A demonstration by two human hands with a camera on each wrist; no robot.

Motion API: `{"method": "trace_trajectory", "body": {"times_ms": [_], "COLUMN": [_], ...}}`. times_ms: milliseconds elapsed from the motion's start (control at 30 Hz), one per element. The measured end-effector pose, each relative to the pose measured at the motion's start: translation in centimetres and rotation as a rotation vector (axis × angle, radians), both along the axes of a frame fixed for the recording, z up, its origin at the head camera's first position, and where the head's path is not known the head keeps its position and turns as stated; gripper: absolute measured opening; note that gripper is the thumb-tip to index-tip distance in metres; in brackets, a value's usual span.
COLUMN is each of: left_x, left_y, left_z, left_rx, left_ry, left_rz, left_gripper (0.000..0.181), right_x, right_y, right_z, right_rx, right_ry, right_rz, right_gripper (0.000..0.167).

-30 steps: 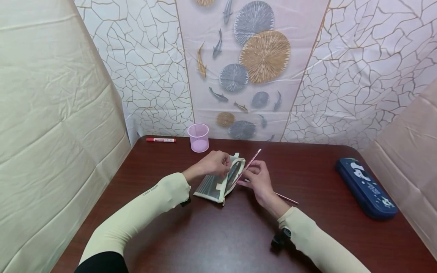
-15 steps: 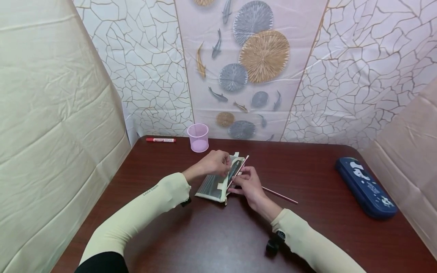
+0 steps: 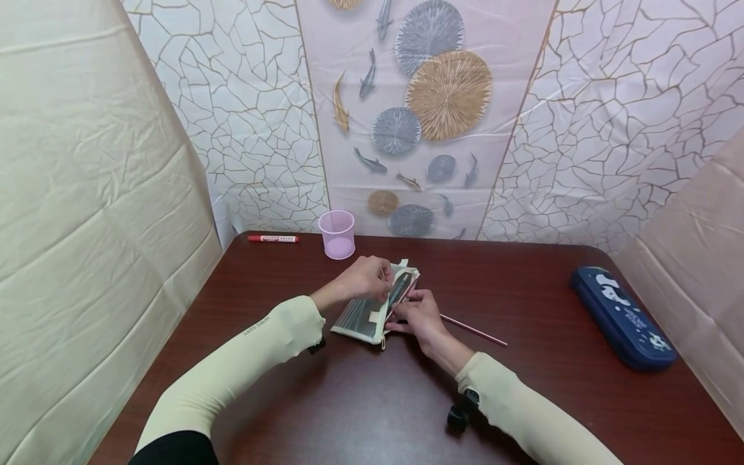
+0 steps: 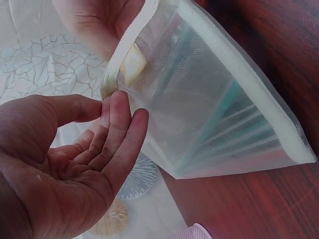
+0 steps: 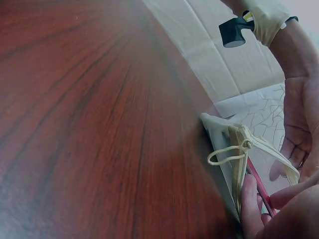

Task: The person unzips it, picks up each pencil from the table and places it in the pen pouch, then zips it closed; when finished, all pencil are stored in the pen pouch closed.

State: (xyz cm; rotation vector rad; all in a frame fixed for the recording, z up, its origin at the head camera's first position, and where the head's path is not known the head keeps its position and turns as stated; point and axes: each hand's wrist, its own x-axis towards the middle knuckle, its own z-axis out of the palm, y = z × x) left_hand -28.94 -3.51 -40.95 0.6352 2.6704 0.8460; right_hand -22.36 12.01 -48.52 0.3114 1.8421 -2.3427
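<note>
A see-through mesh pencil pouch [image 3: 359, 318] with cream edging lies at the middle of the table, its zipped mouth spread apart. My left hand [image 3: 366, 279] pinches the rim of that mouth between thumb and fingertips, seen closely in the left wrist view. Several greenish, stick-like things show dimly through the mesh [image 4: 199, 124]. At the pouch's other side, my right hand [image 3: 425, 321] holds a slim reddish-pink pencil [image 5: 259, 183], which lies slanted in the opening. Its lower end is hidden. A cream zipper pull loop [image 5: 224, 155] hangs at the near corner.
Another slim pink pencil [image 3: 476, 330] lies right of my right hand. A dark blue pencil case [image 3: 624, 320] sits at the table's right. Toward the back stand a pink cup [image 3: 337, 237] and, left of it, a red-and-white marker [image 3: 273, 239].
My right hand has moved left and a little down to the pouch, and the pencil in it has sunk into the opening. The left hand has stayed at the rim.
</note>
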Motion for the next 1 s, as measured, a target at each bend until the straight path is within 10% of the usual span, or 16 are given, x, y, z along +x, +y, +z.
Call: {"method": "trace_trajectory", "body": {"times_ms": [600,1000], "left_x": [0.2,0.3], "left_y": [-0.4,-0.8], "left_z": [0.5,0.5], "left_rx": [-0.002,0.029], "left_ry": [0.057,0.03], "left_rz": [-0.018,-0.005], "left_gripper": [0.003,0.004], "right_x": [-1.0,-0.4], "right_y": [-0.6,2.3], "right_z": [1.4,1.6], "right_rx": [0.198,0.184], "right_ry": [0.02,0.143], "right_rz": [0.061,-0.048], "right_gripper": [0.049,0.038]}}
